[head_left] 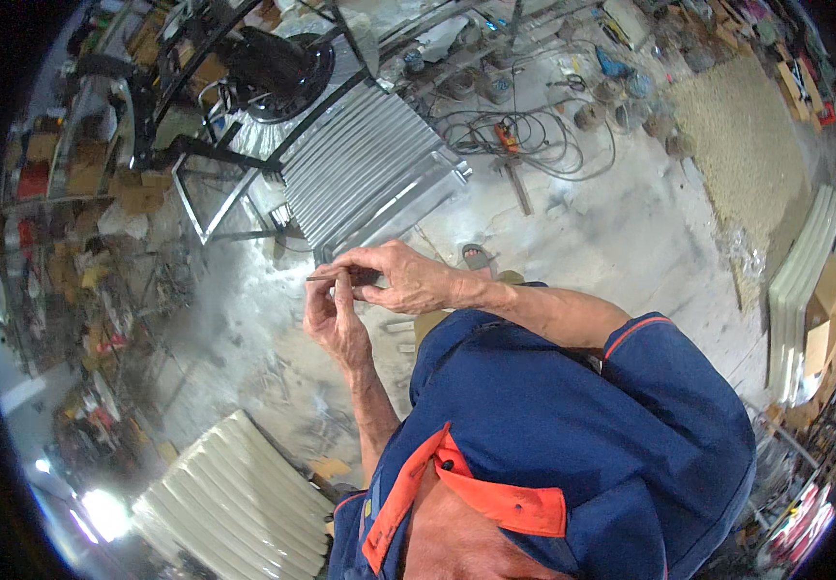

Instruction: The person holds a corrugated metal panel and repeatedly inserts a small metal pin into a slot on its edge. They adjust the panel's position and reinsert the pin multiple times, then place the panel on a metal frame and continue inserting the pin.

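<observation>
- Brown strip [319, 278], where is it exactly?
- In the fingertips of both hands, ahead of the chest. Left hand [337, 327] pinches it, end poking out leftward. Right hand [406, 275] is up against the left, fingers bent in over it. Something dark [370, 278] sits by the right palm, can't tell what.
- Failure mode?
- Slip. Pinch looks shallow; a twist from either hand could flick it loose. Fingers are crowded too, so a sharp end could nick one. Can't see the edge.
- Drops where?
- Silver slats [358, 159], just beyond the hands: could lodge in a groove. Or sandal [477, 258], right of the hands, toes bare.
- Further out?
- Cable [534, 145], looped on the floor [650, 208] beyond and right: trip risk on a step forward. Black frame [220, 152], beyond and left: a wide arm swing could knock it.
</observation>
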Available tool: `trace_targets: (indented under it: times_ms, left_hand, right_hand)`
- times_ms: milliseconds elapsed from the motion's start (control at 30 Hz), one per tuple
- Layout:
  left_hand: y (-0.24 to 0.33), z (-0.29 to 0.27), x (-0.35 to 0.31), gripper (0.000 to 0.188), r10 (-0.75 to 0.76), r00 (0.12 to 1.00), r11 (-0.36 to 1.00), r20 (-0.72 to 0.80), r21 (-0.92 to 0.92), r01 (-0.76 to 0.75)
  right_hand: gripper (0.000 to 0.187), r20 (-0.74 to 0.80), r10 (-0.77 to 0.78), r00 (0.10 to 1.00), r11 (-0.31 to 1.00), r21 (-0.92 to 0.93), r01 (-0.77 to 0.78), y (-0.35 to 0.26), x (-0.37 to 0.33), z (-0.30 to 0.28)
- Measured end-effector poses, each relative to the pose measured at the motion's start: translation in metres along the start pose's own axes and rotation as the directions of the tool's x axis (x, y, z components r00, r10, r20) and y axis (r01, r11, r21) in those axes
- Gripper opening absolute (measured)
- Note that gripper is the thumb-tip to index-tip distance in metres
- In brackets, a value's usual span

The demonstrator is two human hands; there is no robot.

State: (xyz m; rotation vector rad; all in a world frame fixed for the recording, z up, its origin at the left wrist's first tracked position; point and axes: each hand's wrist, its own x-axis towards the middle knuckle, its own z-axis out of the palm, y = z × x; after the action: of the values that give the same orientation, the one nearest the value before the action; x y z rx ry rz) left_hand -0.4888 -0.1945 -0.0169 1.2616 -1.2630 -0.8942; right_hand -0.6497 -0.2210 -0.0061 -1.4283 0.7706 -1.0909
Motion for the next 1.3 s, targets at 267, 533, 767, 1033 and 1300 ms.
trace_targets:
  times_ms: [267,533,767,1033,1300]
  left_hand:
    - [0.004,0.022,0.018,0.068,0.088,0.922,0.834,0.377,0.478,-0.275]
    - [-0.049,0.007,0.075,0.044,-0.247,0.886,0.448,0.393,0.857,-0.255]
    - [-0.022,0.018,0.075,0.044,-0.390,0.802,0.471,0.452,0.846,-0.248]
    - [-0.062,0.038,-0.037,0.060,0.035,0.933,0.404,0.358,0.849,-0.340]
    - [-0.034,0.021,0.049,0.049,-0.226,0.838,0.517,0.497,0.790,-0.329]
  right_hand:
    - [0.021,-0.483,0.153,0.862,0.988,0.048,-0.148,-0.003,-0.050,-0.056]
    - [0.014,-0.558,-0.363,0.746,0.640,-0.732,-0.236,0.020,-0.107,-0.161]
    - [0.016,-0.715,-0.148,0.684,0.731,-0.545,-0.411,0.027,-0.121,-0.167]
    - [0.037,-0.749,0.046,0.661,0.956,-0.158,-0.246,0.032,-0.116,-0.162]
    - [0.034,-0.679,0.269,0.683,0.963,0.185,-0.196,0.057,-0.094,-0.169]
